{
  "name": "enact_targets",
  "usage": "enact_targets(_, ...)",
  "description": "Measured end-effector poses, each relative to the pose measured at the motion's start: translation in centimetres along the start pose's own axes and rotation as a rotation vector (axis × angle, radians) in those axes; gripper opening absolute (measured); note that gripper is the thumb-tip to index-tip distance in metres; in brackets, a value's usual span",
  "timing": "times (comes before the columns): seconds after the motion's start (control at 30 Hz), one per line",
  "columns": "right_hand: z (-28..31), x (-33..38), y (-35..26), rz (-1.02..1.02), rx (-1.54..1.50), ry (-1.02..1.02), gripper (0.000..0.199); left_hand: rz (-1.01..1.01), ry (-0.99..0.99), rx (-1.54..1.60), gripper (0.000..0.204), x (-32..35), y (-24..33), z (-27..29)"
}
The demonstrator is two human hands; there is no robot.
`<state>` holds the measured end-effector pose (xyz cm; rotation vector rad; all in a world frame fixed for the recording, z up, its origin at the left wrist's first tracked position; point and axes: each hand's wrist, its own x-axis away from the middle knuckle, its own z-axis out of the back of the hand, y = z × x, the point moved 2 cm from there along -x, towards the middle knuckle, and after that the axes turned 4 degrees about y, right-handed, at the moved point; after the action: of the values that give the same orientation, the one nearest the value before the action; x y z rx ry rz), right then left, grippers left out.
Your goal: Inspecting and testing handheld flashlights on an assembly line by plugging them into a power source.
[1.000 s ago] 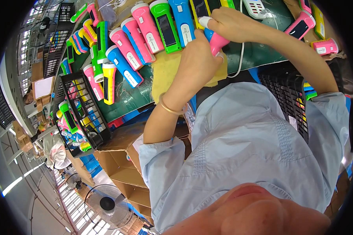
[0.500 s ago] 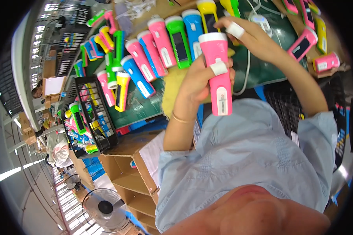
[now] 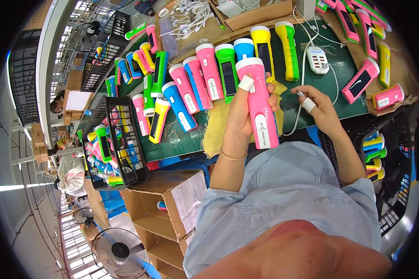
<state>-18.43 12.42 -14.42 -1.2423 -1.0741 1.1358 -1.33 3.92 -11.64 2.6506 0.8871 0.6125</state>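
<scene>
My left hand (image 3: 246,104) is wrapped round a pink flashlight (image 3: 260,111) with a white head, a blue edge and a white panel. It stands nearly upright in front of me, head toward the table. To its right, my right hand (image 3: 317,106) is apart from the flashlight, a white wrap round one finger. Its thumb and fingertips are pinched together beside a white cable (image 3: 291,128); a small pale thing shows at the tips, too small to make out. A row of pink, green, blue and yellow flashlights (image 3: 227,74) lies beyond my hands, several with dark panels.
A yellow cloth (image 3: 217,128) lies on the green tabletop (image 3: 170,148). A white multi-port charger (image 3: 317,60) sits at the far right. Black crates (image 3: 142,173) with flashlights stand at both sides. A cardboard box (image 3: 149,186) and a fan (image 3: 121,251) are lower left.
My right hand has drawn back from the yellow flashlight in the row, toward me and right, near the cable. My left hand still grips the pink flashlight. The view has shifted.
</scene>
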Motion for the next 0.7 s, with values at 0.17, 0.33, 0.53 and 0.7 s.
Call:
enact_targets(0.17,-0.2,-0.9,-1.6,0.057,0.023,0.124,0.034,-0.065,0.095,-0.231,0.037,0.6,-0.8,-0.3)
enact_targets(0.33,-0.6,-5.2,-3.2,0.206,0.162,-0.023,0.033,-0.069,0.126,-0.453,0.031,1.6,-2.8,-0.8)
enact_targets(0.53,-3.5,-7.6,-5.7,0.125,0.408,-0.312,0.044,-0.141,0.211,-0.649,0.028,2.3,-3.8,-0.8)
enact_targets(0.7,-4.2,-7.4,-4.9,0.349,0.493,-0.407,0.034,-0.317,0.267,-1.09,0.031,2.6,-3.6,-0.5)
